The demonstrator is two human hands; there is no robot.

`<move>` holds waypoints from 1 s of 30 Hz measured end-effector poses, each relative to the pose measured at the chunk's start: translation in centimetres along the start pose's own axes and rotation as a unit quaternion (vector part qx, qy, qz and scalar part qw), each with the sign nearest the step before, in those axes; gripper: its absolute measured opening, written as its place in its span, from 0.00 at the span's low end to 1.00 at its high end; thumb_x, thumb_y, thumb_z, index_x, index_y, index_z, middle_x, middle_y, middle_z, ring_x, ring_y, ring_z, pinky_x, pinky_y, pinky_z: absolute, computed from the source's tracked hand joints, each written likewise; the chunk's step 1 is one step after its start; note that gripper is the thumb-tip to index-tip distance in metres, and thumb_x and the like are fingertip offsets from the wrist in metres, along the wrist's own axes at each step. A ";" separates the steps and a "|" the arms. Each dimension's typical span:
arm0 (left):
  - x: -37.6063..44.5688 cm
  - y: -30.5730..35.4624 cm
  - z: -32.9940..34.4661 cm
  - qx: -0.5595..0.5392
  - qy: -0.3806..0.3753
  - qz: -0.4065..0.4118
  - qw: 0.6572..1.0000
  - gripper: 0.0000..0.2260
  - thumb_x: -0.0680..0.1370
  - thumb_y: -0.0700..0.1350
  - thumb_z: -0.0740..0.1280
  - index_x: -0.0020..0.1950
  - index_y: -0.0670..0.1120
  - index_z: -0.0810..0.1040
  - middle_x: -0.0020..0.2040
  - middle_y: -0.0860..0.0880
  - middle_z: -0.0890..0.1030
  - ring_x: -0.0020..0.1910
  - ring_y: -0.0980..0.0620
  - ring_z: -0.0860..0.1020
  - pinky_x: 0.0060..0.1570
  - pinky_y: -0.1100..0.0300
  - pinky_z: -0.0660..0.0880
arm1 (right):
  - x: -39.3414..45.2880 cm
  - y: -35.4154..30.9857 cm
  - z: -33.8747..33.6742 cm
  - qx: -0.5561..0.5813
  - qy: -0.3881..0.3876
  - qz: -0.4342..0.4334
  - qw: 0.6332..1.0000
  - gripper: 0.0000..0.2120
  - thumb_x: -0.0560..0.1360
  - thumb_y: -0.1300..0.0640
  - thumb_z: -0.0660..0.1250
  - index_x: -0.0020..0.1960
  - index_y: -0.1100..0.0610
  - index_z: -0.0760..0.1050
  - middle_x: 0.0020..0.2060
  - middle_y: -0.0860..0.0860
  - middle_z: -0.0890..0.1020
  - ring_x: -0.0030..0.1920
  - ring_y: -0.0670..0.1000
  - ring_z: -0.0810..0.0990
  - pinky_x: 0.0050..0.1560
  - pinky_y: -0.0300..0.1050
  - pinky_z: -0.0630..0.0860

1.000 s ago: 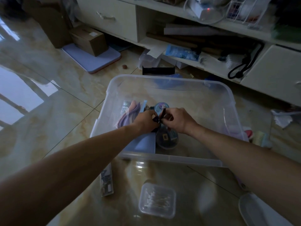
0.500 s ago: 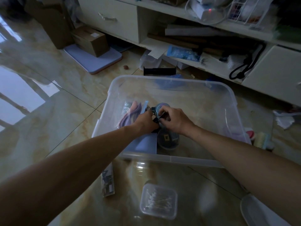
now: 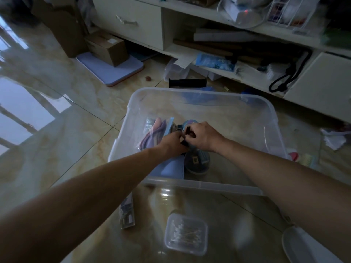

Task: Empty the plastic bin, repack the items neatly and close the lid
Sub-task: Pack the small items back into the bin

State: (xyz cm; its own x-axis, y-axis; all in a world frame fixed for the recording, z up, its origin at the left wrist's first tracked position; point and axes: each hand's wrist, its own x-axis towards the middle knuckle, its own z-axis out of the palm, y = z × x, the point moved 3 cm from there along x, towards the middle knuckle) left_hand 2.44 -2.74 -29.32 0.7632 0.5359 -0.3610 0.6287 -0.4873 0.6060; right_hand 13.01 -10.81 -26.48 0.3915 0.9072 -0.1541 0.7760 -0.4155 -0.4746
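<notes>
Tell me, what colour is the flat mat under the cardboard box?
The mat is pale lilac-blue, seen in the head view.

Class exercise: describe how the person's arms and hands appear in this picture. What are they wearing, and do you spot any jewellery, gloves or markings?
Both forearms are bare up to the frame edge; no sleeve shows. The left hand and right hand wear no gloves, and no watch, bracelet or ring is visible. No markings can be made out in the dim light. The fingers are partly hidden where the hands meet, so fingertip details cannot be judged.

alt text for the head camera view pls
Both hands, left hand and right hand, pinch a small dark object inside a clear plastic storage bin on a glossy tiled floor. A small clear lidded box of cotton swabs lies nearer the camera.
</notes>
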 end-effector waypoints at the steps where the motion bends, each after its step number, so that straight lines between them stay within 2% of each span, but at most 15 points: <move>1: 0.1 0.1 0.1 0.003 -0.006 0.001 1.000 0.22 0.74 0.47 0.73 0.66 0.43 0.73 0.60 0.44 0.80 0.60 0.45 0.78 0.50 0.63 0.68 | 0.0 0.0 0.3 0.000 -0.012 0.004 1.000 0.11 0.76 0.54 0.65 0.50 0.60 0.82 0.45 0.56 0.83 0.46 0.55 0.80 0.48 0.50 0.78; 4: 0.1 0.0 0.4 0.014 -0.010 0.004 1.000 0.22 0.75 0.48 0.72 0.66 0.42 0.74 0.60 0.43 0.80 0.60 0.44 0.78 0.51 0.61 0.69 | 0.2 0.2 0.6 -0.003 -0.024 0.006 1.000 0.16 0.77 0.44 0.62 0.48 0.55 0.81 0.45 0.55 0.83 0.46 0.54 0.80 0.48 0.49 0.77; 6: 0.0 0.1 0.3 0.013 -0.012 -0.001 1.000 0.20 0.76 0.47 0.72 0.65 0.42 0.74 0.59 0.43 0.80 0.59 0.43 0.78 0.51 0.61 0.70 | 0.1 0.2 0.0 0.047 0.032 -0.003 0.998 0.17 0.76 0.40 0.61 0.46 0.52 0.80 0.40 0.51 0.82 0.42 0.52 0.79 0.42 0.46 0.76; 8: 0.0 0.4 0.2 0.037 -0.010 -0.001 0.999 0.18 0.76 0.48 0.70 0.63 0.42 0.76 0.57 0.43 0.81 0.57 0.43 0.79 0.51 0.58 0.73 | -0.1 0.0 -0.4 0.085 0.077 -0.021 0.993 0.11 0.76 0.46 0.63 0.46 0.52 0.79 0.38 0.50 0.81 0.39 0.51 0.79 0.39 0.45 0.75; 11: -0.1 0.6 0.1 0.069 -0.019 -0.001 0.997 0.14 0.78 0.46 0.68 0.60 0.41 0.76 0.53 0.43 0.81 0.55 0.44 0.79 0.52 0.55 0.75 | 0.0 0.2 0.3 0.028 0.047 -0.034 0.998 0.08 0.78 0.53 0.66 0.47 0.54 0.82 0.42 0.53 0.84 0.44 0.53 0.80 0.46 0.48 0.78; 13: 0.1 0.3 0.2 -0.016 -0.038 -0.017 0.999 0.15 0.76 0.44 0.69 0.60 0.40 0.75 0.51 0.43 0.79 0.54 0.45 0.79 0.50 0.56 0.73 | 0.1 0.5 0.9 0.015 0.037 -0.022 0.999 0.07 0.78 0.53 0.67 0.49 0.54 0.82 0.45 0.53 0.84 0.47 0.53 0.81 0.48 0.48 0.78; 15: -0.1 0.2 0.1 -0.141 -0.049 -0.037 0.988 0.18 0.73 0.45 0.69 0.59 0.39 0.75 0.46 0.43 0.79 0.50 0.45 0.79 0.46 0.56 0.75 | 0.1 0.7 0.5 0.047 0.073 -0.013 0.996 0.07 0.78 0.52 0.66 0.48 0.55 0.81 0.42 0.52 0.83 0.44 0.52 0.80 0.43 0.44 0.74; 16: -0.3 0.3 -0.1 -0.187 -0.050 -0.067 0.979 0.15 0.74 0.45 0.67 0.58 0.40 0.75 0.43 0.44 0.78 0.48 0.45 0.78 0.44 0.56 0.76 | 0.2 0.8 0.1 0.063 0.096 -0.008 0.993 0.08 0.78 0.52 0.66 0.46 0.55 0.80 0.40 0.51 0.82 0.42 0.52 0.80 0.41 0.43 0.72; 18: -0.6 0.8 -0.9 -0.210 -0.028 -0.109 0.971 0.08 0.79 0.44 0.62 0.55 0.42 0.74 0.39 0.47 0.76 0.45 0.45 0.78 0.45 0.53 0.79 | 0.1 1.0 -1.0 0.089 0.127 0.012 0.988 0.09 0.79 0.53 0.66 0.43 0.57 0.79 0.38 0.51 0.81 0.40 0.51 0.79 0.39 0.43 0.72; 19: -0.7 0.9 -1.4 -0.204 -0.014 -0.123 0.971 0.09 0.80 0.43 0.60 0.56 0.41 0.75 0.39 0.47 0.76 0.43 0.45 0.79 0.47 0.51 0.81 | 0.2 1.1 -1.3 0.105 0.128 0.030 0.986 0.10 0.79 0.54 0.65 0.43 0.58 0.79 0.38 0.51 0.82 0.40 0.50 0.80 0.39 0.44 0.74; 22: -0.3 1.1 -2.1 -0.236 0.038 -0.128 0.963 0.15 0.82 0.42 0.58 0.63 0.33 0.74 0.40 0.47 0.76 0.41 0.48 0.80 0.46 0.53 0.82 | 0.1 1.1 -1.5 0.226 0.052 0.112 0.966 0.09 0.79 0.55 0.66 0.45 0.58 0.81 0.38 0.52 0.84 0.36 0.49 0.81 0.37 0.44 0.77; 25: -1.1 2.3 -2.7 -0.192 0.100 -0.121 0.969 0.15 0.83 0.43 0.58 0.64 0.35 0.73 0.48 0.46 0.77 0.51 0.51 0.78 0.52 0.66 0.75 | -0.8 0.3 -1.1 0.394 -0.075 0.202 0.894 0.09 0.78 0.56 0.67 0.53 0.61 0.80 0.40 0.56 0.84 0.36 0.53 0.82 0.40 0.46 0.79; 27: -1.1 2.7 -2.3 -0.082 0.132 -0.073 0.985 0.14 0.82 0.42 0.59 0.67 0.40 0.70 0.61 0.44 0.75 0.62 0.46 0.74 0.61 0.58 0.72 | -1.3 -0.1 -1.0 0.454 -0.122 0.213 0.856 0.09 0.79 0.56 0.67 0.56 0.60 0.79 0.42 0.57 0.83 0.39 0.54 0.83 0.40 0.43 0.79; 28: -0.7 2.5 -1.9 -0.081 0.136 -0.082 0.984 0.14 0.82 0.44 0.58 0.66 0.43 0.71 0.64 0.42 0.74 0.64 0.43 0.73 0.63 0.51 0.71 | -1.4 -0.2 -0.9 0.468 -0.130 0.205 0.850 0.07 0.79 0.56 0.67 0.55 0.58 0.79 0.42 0.56 0.82 0.38 0.52 0.83 0.39 0.42 0.78; 30: -0.5 2.5 -1.4 -0.091 0.145 -0.089 0.981 0.16 0.81 0.53 0.53 0.62 0.49 0.73 0.63 0.40 0.74 0.64 0.38 0.72 0.64 0.44 0.71 | -1.4 -0.3 -0.9 0.494 -0.126 0.181 0.841 0.07 0.79 0.57 0.68 0.54 0.59 0.78 0.37 0.55 0.80 0.32 0.48 0.80 0.36 0.41 0.76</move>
State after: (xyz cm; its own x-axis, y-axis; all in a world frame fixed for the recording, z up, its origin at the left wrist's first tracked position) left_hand 3.38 -3.27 -26.65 0.5533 0.7875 -0.2717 0.6905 -0.2511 0.6784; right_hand 12.66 -12.06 -25.37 0.3005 0.7703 -0.5624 -0.2093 -0.5220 -0.8268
